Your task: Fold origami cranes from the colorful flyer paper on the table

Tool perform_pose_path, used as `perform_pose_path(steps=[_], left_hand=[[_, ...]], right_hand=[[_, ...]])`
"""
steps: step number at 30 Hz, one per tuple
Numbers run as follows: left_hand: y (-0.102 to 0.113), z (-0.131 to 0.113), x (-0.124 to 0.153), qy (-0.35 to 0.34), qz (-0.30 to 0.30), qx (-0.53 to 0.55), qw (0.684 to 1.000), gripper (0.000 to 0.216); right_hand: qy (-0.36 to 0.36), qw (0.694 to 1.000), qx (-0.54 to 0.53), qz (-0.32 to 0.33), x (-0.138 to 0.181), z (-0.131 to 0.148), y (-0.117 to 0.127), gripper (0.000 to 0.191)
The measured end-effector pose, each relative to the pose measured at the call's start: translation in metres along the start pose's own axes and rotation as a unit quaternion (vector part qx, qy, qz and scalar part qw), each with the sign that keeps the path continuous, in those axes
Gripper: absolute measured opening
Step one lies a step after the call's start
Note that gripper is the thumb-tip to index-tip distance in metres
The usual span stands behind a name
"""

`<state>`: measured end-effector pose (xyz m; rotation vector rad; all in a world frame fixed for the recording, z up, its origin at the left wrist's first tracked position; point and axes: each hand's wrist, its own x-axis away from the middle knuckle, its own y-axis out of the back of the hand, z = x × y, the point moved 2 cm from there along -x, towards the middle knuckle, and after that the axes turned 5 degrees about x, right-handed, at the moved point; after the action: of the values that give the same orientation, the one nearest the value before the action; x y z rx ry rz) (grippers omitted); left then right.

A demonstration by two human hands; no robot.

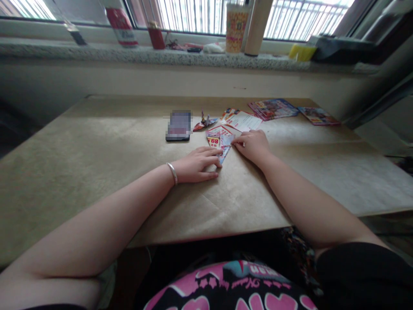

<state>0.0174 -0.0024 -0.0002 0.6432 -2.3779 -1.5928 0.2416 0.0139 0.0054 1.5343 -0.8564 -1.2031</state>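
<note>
A folded piece of printed paper, kite-shaped with a narrow end toward me, lies on the table between my hands. My left hand rests over its left lower edge, fingers spread and lying flat. At its right corner, my right hand pinches the paper's edge between thumb and fingertips. Just beyond the sheet sits a folded paper crane, red and multicoloured. A phone with a blurred-out screen lies left of the crane.
Printed leaflets lie behind the folded paper, with more glossy flyers and a small stack farther right. The table has a pale brown cover. On the windowsill stand a patterned cup, a red-and-white container and other items.
</note>
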Motion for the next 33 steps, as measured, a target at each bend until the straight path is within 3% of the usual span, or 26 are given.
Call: perform_pose_path(steps=[16, 33], left_hand=[[0.001, 0.001, -0.0008, 0.002, 0.0, 0.014, 1.0, 0.027], [0.0007, 0.0015, -0.0008, 0.002, 0.002, 0.018, 1.0, 0.028]], right_hand=[[-0.071, 0.997, 0.028, -0.013, -0.0047, -0.0026, -0.007, 0.029], [-0.095, 0.994, 0.047, -0.018, -0.0065, -0.0053, -0.0076, 0.031]])
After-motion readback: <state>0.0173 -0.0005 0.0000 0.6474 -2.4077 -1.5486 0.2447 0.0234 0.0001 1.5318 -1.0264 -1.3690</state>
